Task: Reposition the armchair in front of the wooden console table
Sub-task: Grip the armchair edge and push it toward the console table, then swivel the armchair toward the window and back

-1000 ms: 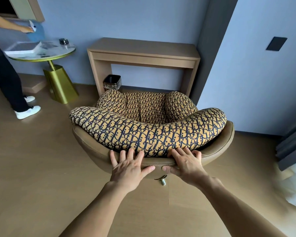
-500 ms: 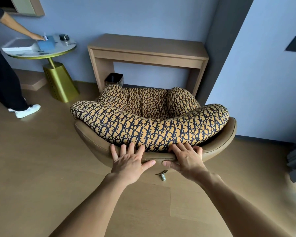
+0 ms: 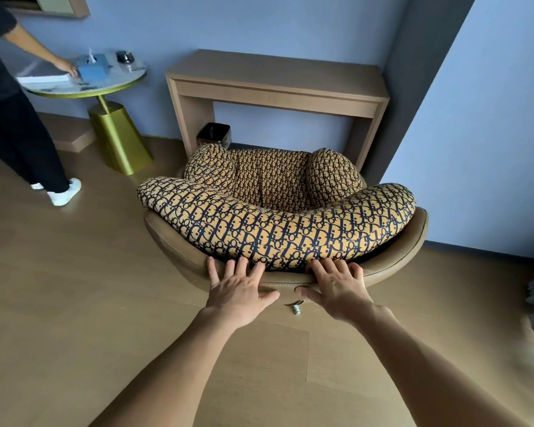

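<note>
Directly ahead, at twelve o'clock from the wearer, the low round armchair with a tan leather shell and navy-and-gold patterned cushions sits on the pale wooden floor, its open seat facing the light wooden console table. The front edge of the seat lies just at the table's opening, between its two legs, with the backrest toward the camera.

Both bare hands rest flat on the rear rim of the leather shell. The left hand has its fingers spread wide, tips touching the lower edge of the patterned back cushion, thumb stretched out toward three o'clock along the rim. The right hand lies just beside it, fingers fanned apart over the same edge, thumb pointing to nine o'clock. Neither hand grips anything; the palms press against the shell. A small metal pull hangs below the rim between the two thumbs.

Under the console, near its left leg, stands a small dark square waste bin. At ten o'clock stands a round marble-topped side table on a gold cone base, carrying a blue tissue box. A second person in black clothes and white shoes reaches onto it.
</note>
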Demonstrator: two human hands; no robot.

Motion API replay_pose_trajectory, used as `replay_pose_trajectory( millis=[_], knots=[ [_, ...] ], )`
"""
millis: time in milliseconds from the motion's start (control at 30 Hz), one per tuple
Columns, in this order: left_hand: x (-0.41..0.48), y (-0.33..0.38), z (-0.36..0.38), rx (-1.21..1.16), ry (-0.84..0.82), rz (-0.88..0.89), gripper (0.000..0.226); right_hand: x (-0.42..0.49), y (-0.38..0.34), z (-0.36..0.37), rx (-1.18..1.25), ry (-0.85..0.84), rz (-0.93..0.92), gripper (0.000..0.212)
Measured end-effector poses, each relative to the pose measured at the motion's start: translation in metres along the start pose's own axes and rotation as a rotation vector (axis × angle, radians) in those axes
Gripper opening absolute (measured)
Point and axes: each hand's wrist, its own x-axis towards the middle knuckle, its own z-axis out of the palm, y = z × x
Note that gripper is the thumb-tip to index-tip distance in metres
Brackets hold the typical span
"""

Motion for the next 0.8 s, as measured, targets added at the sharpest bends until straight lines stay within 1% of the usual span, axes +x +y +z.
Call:
replay_pose_trajectory(
  millis=[33,100,167,233,333,400,467,533,633,667,733,767,800],
  knots=[
    [-0.004,-0.002,-0.003,0.018,-0.014,0.021,0.074,-0.004,-0.007,-0.002,-0.014,0.007,0.007,0.068],
    [-0.016,-0.009,-0.011,0.031,-0.065,0.059,0.087,-0.014,-0.022,-0.005,-0.032,0.042,0.022,0.058],
    [-0.028,-0.015,-0.02,0.013,-0.117,0.08,0.097,-0.026,-0.035,-0.006,-0.041,0.046,0.064,0.055],
    [-0.039,-0.02,-0.03,-0.022,-0.166,0.09,0.1,-0.037,-0.046,-0.008,-0.04,-0.01,0.113,0.062],
    [-0.055,-0.029,-0.045,-0.075,-0.258,0.104,0.096,-0.048,-0.058,-0.014,0.006,-0.102,0.156,0.075],
    [-0.066,-0.042,-0.057,-0.101,-0.345,0.124,0.094,-0.051,-0.062,-0.025,0.047,-0.157,0.176,0.079],
    [-0.077,-0.062,-0.069,-0.125,-0.39,0.136,0.093,-0.051,-0.062,-0.035,0.023,-0.214,0.184,0.082],
    [-0.085,-0.09,-0.085,-0.156,-0.357,0.115,0.092,-0.048,-0.067,-0.044,-0.029,-0.279,0.226,0.082],
    [-0.085,-0.147,-0.115,-0.188,-0.289,0.04,0.092,-0.03,-0.106,-0.063,-0.124,-0.353,0.372,0.077],
    [-0.08,-0.162,-0.123,-0.198,-0.274,0.02,0.091,-0.022,-0.122,-0.071,-0.127,-0.338,0.404,0.069],
    [-0.062,-0.197,-0.14,-0.222,-0.239,0.008,0.089,0.002,-0.167,-0.086,-0.087,-0.244,0.359,0.046],
    [-0.051,-0.213,-0.146,-0.229,-0.226,0.017,0.088,0.014,-0.193,-0.091,-0.037,-0.191,0.314,0.041],
    [-0.042,-0.227,-0.151,-0.231,-0.209,0.032,0.087,0.026,-0.221,-0.094,0.03,-0.15,0.28,0.043]
  ],
)
